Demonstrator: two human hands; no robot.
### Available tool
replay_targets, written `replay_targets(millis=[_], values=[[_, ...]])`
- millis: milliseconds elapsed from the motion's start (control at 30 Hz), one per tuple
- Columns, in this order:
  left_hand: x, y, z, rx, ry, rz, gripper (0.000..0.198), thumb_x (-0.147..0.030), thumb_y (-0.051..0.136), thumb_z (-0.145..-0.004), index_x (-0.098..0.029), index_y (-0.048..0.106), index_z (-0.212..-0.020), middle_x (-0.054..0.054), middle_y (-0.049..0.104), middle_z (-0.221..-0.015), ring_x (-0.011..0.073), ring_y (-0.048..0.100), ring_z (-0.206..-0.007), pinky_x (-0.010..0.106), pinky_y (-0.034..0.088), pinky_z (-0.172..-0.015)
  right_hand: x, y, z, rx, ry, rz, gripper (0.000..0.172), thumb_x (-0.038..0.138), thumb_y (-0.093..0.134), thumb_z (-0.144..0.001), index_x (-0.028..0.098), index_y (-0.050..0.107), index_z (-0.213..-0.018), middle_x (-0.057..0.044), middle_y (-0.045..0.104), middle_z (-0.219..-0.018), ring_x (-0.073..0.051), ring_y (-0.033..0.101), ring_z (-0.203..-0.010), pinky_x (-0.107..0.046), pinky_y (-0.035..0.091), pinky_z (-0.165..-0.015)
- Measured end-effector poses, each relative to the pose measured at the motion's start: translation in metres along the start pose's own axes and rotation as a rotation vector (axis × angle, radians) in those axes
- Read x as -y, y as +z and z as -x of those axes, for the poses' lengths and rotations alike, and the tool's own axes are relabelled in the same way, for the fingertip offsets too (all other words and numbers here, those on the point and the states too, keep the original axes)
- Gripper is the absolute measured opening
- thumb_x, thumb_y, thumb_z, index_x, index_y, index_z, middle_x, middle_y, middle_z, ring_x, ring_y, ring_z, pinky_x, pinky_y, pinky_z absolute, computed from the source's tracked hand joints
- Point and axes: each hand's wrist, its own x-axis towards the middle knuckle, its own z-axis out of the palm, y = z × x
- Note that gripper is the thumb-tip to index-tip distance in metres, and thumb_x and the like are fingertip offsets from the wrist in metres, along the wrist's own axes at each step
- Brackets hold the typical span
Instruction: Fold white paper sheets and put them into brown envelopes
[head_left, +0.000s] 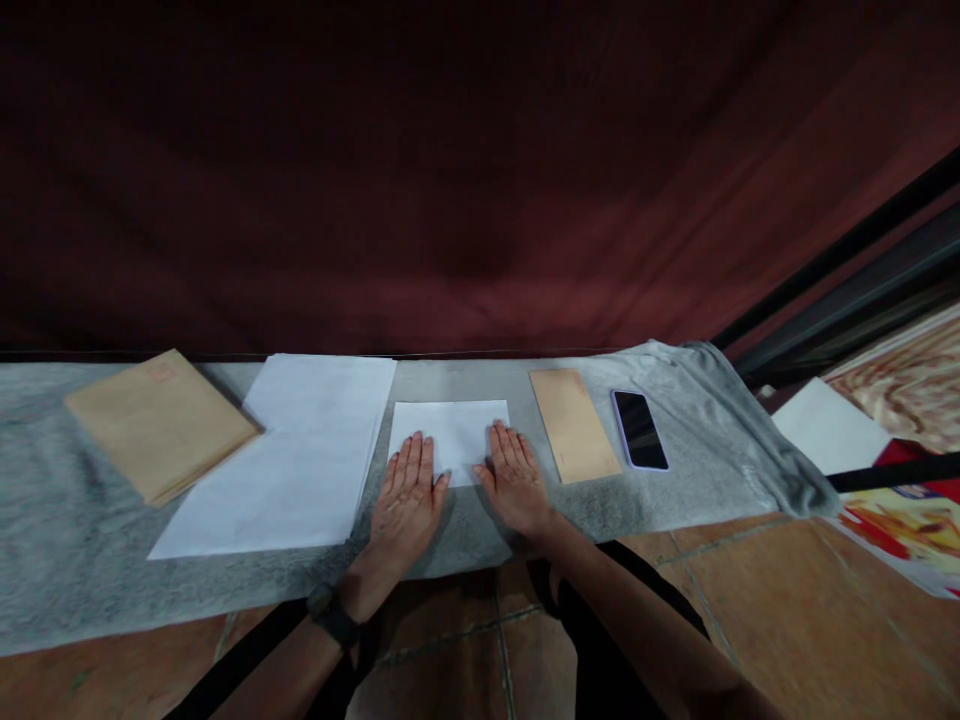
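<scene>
The small white paper [457, 430] lies flat on the grey-covered bench [705, 440] straight ahead of us, its longer side appearing to run from nine o'clock to three. We cannot tell whether it is folded.

Our left grip [405, 500] rests across its corner at seven o'clock, and our right grip [517, 490] across the one at five, so neither is nearer: both touch it. Each is spread flat, fingers side by side, palm down and clamped on nothing. The left thumb points toward one o'clock, the right toward ten, with bare paper between them.

From the paper, the large white sheets [300, 450] lie at nine o'clock, just beside our left grip, their long axis running from one to seven. The brown envelopes [161, 425] overlap their far left edge, also toward nine. At three o'clock we see a single envelope [576, 425], nearer our right grip, its long axis running from eleven to five. Beyond it, the phone [640, 430] leans the same way.
</scene>
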Motion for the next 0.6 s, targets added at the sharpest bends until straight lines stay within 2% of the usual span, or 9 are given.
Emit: replay_targets(millis=[233,367,467,600], values=[[0.002,-0.004,-0.001,0.024,-0.053,0.028,0.066,-0.042,0.031,-0.106,-0.005,0.032,-0.160,0.023,0.035,-0.165,0.0331,0.031,-0.156,0.056,0.031,-0.126,-0.016,-0.005,0.000,0.037,0.080,0.035,0.066,0.045,0.037,-0.109,0.004,0.034,-0.161,-0.019,0.034,-0.167,-0.031,0.032,-0.155,-0.051,0.027,-0.126],[0.000,-0.006,-0.003,0.007,-0.079,0.023,0.065,-0.040,0.029,-0.106,-0.004,0.032,-0.160,0.023,0.036,-0.165,0.0332,0.030,-0.156,0.055,0.030,-0.126,-0.018,-0.009,-0.005,0.027,0.134,0.046,0.064,0.039,0.039,-0.109,-0.001,0.036,-0.158,-0.023,0.034,-0.165,-0.034,0.032,-0.155,-0.053,0.027,-0.126],[-0.008,-0.006,-0.006,0.021,-0.043,0.033,0.064,-0.039,0.030,-0.106,-0.005,0.033,-0.160,0.022,0.035,-0.166,0.0317,0.028,-0.157,0.054,0.029,-0.127,-0.009,-0.011,-0.011,0.019,0.129,0.019,0.064,0.038,0.036,-0.110,-0.002,0.034,-0.159,-0.023,0.032,-0.166,-0.033,0.030,-0.156,-0.052,0.028,-0.126],[-0.020,0.002,-0.013,0.062,0.018,0.047,0.061,-0.031,0.028,-0.105,-0.004,0.032,-0.160,0.020,0.036,-0.166,0.0283,0.026,-0.158,0.051,0.029,-0.128,0.018,-0.008,-0.017,0.070,0.020,-0.095,0.061,0.041,0.028,-0.111,0.006,0.034,-0.161,-0.015,0.030,-0.169,-0.027,0.028,-0.157,-0.047,0.028,-0.128]])
